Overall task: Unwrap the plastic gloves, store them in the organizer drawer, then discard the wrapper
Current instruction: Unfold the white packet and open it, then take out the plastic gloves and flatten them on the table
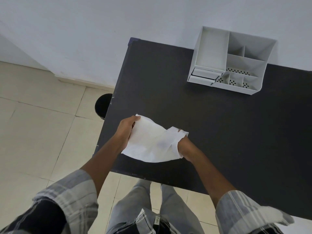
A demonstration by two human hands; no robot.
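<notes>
A white, translucent pack of plastic gloves (152, 141) hangs between my two hands just above the near left part of the black table (211, 124). My left hand (125, 130) grips its left edge. My right hand (183, 146) grips its right end, partly hidden under the crumpled plastic. I cannot tell the wrapper from the gloves inside. The grey organizer (231, 61) stands at the table's far side against the wall, its two small drawers (204, 76) pulled slightly out on the left front.
A black round bin (102, 106) stands on the tiled floor, half under the table's left edge. The white wall runs behind the table. My legs are at the table's near edge.
</notes>
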